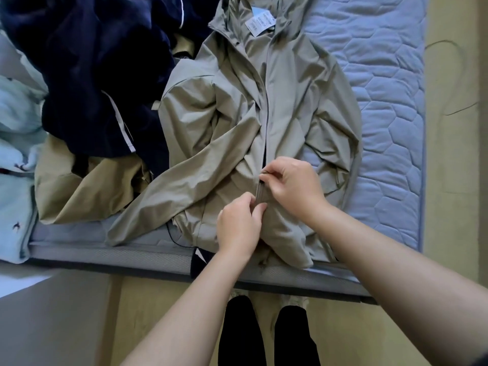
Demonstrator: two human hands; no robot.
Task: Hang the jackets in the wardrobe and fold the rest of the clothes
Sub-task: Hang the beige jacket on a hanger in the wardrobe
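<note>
Olive jacket (264,107) lies flat on the mattress (383,101); left hand (239,228) and right hand (293,184) pinch its zipper, seemingly the slider; navy garment (92,75) and tan garment (87,186) crowd its left sleeve.

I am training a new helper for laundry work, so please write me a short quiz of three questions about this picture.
1. True or false: the olive jacket lies front up on the mattress.
2. Where do the left hand and the right hand pinch the jacket? A: at the hood. B: at the zipper, near the hem. C: at a sleeve cuff.
3. Fill in: the dark garment left of the jacket is ___ in colour.
Key: 1 true; 2 B; 3 navy.
</note>
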